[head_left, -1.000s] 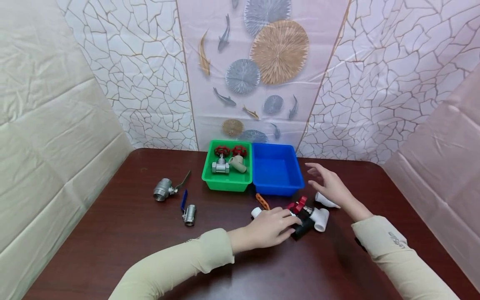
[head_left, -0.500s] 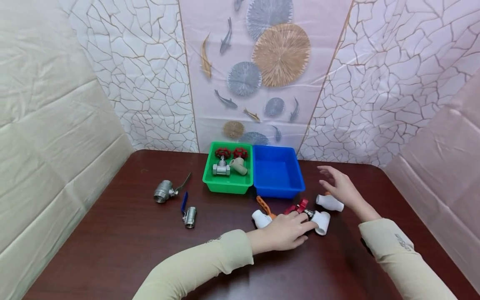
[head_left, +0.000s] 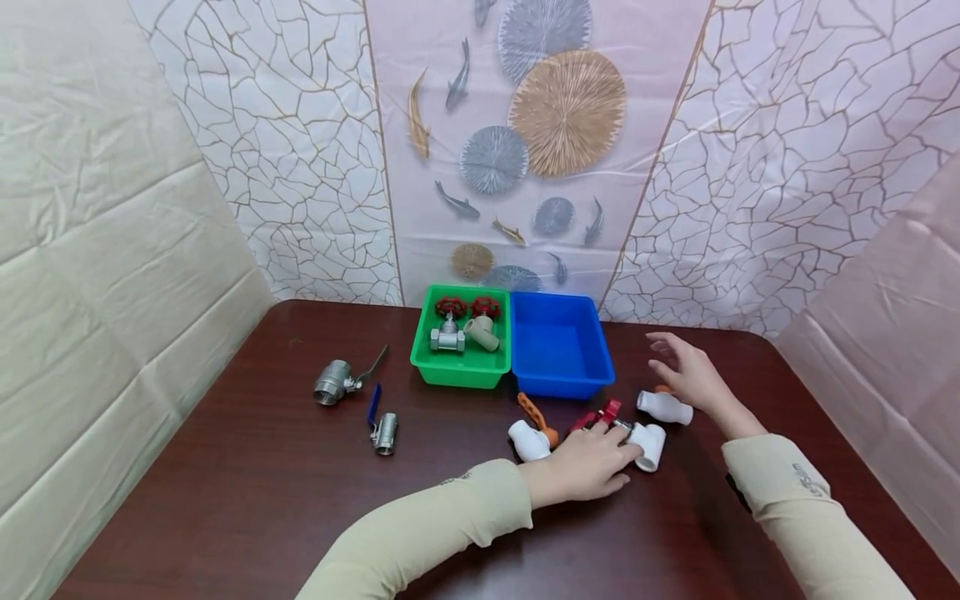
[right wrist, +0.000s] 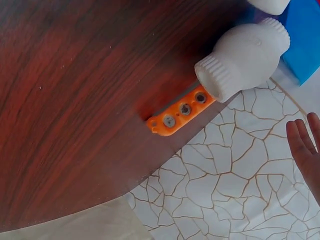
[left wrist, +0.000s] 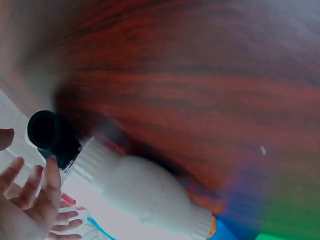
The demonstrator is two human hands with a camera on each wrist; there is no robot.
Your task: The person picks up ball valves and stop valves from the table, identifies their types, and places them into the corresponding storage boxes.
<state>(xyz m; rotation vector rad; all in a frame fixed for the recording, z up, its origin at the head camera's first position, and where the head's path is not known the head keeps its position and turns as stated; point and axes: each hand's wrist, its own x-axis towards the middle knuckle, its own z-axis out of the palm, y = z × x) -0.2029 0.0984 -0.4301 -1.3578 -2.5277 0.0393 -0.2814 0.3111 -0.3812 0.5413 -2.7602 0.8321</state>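
Observation:
My left hand [head_left: 588, 465] is low over a cluster of valves, fingers loosely bent. It hides most of a black-bodied valve, whose round open end [left wrist: 45, 131] shows beside the fingers in the left wrist view; contact is unclear. A red handle [head_left: 597, 414] pokes out behind the hand. By its wrist lies a white ball valve [head_left: 529, 442] with an orange lever [head_left: 537, 412]. Off the fingertips lies a white tee-shaped valve body [head_left: 648, 447]. My right hand [head_left: 686, 371] hovers, holding nothing, behind another white ball valve [head_left: 665, 407], whose orange lever [right wrist: 185, 109] shows in the right wrist view.
A green bin [head_left: 461, 377] holds two red-wheeled gate valves, one metal [head_left: 447, 337], one beige [head_left: 482, 332]. A blue bin [head_left: 562, 385] adjoins it. Two metal ball valves [head_left: 333, 383] lie on the left of the table [head_left: 247, 483]. Patterned cloth walls surround the back and sides.
My left hand has slid right across the cluster, uncovering the white ball valve with the orange lever. My right hand has moved slightly right. The head view has shifted a little.

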